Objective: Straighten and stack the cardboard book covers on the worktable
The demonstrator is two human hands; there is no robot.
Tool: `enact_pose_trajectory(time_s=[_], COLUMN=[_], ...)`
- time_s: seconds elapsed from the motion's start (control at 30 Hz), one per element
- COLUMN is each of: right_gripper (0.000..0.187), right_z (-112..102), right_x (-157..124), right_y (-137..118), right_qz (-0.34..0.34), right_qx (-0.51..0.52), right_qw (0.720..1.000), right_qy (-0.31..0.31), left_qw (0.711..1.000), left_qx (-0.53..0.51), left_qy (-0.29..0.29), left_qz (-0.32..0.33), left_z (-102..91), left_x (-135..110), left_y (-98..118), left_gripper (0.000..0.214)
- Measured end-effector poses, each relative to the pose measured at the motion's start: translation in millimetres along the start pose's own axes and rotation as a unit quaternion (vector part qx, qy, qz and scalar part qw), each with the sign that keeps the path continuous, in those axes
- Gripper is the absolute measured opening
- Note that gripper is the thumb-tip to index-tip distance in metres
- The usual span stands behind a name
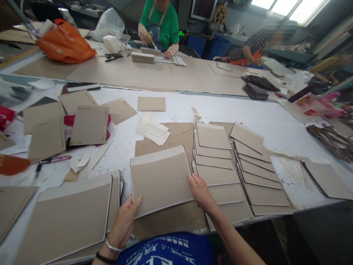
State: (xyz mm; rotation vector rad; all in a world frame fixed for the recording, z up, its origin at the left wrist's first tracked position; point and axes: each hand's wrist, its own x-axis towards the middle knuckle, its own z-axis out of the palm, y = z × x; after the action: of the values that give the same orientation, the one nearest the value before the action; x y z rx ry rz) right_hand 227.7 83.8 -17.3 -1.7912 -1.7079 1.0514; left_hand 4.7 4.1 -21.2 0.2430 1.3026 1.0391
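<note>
Here, far left first: an orange bag (64, 42) slumped at the far side of the worktop (275, 121), loose boards (89, 125) scattered nearer, pink-handled scissors (52, 160) just beside them. Near left, a stack (68, 217) of grey, white-edged panels, roughly squared, reaching out to the near rim.

Just right of the stack, the left hand (125, 217): grip clamped on the near left corner of the board (161, 180), thumb on top, fingers tucked out of sight beneath. Board itself in the near middle of the worktop, almost flat, turned slightly askew, resting on a brown sheet (171, 136), white band along its far edge. Beyond it, white strips (153, 131) in a loose pile; far beyond those, a person in green (161, 22) at another worktop.

At the board's right edge, the right hand (200, 191): fingers together, laid along that edge; grip closed under it or merely pressing, cannot tell. Right again, fanned rows (217, 162) of like panels, overlapping like roof tiles, just beside the right hand.

Likely trouble, judging from this layout: a sideways nudge of the right hand into the fanned rows, knocking the even overlap out of line. Also a corner-only hold on the left, enough for a swing or sag and a scuffed white edge against the stack. Lastly, the nearest panels of the rows close to the near rim, prone to sliding off with any push.
</note>
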Motion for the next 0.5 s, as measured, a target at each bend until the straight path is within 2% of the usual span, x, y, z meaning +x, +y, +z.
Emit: enact_pose_trajectory(time_s=[0.1, 0.2, 0.37, 0.5], right_gripper=[0.034, 0.033, 0.040, 0.043], right_z=[4, 6, -2, -11], right_x=[1, 3, 8, 17], right_y=[6, 11, 18, 22], right_qz=[-0.015, -0.014, 0.012, 0.046], right_qx=[-0.037, -0.045, -0.004, 0.099], right_qw=[0.999, 0.998, 1.000, 0.993], right_qy=[0.033, 0.036, -0.012, -0.050], left_qw=[1.000, 1.000, 0.998, 0.994], left_qx=[0.004, -0.004, -0.057, -0.084], left_qy=[-0.001, -0.004, -0.027, -0.061], left_qz=[0.023, 0.013, -0.016, -0.031], left_z=[1.8, 3.1, 10.1, 19.2], left_x=[0, 1, 2, 5], left_y=[-4, -5, 2, 10], left_gripper=[0.060, 0.059, 0.056, 0.052])
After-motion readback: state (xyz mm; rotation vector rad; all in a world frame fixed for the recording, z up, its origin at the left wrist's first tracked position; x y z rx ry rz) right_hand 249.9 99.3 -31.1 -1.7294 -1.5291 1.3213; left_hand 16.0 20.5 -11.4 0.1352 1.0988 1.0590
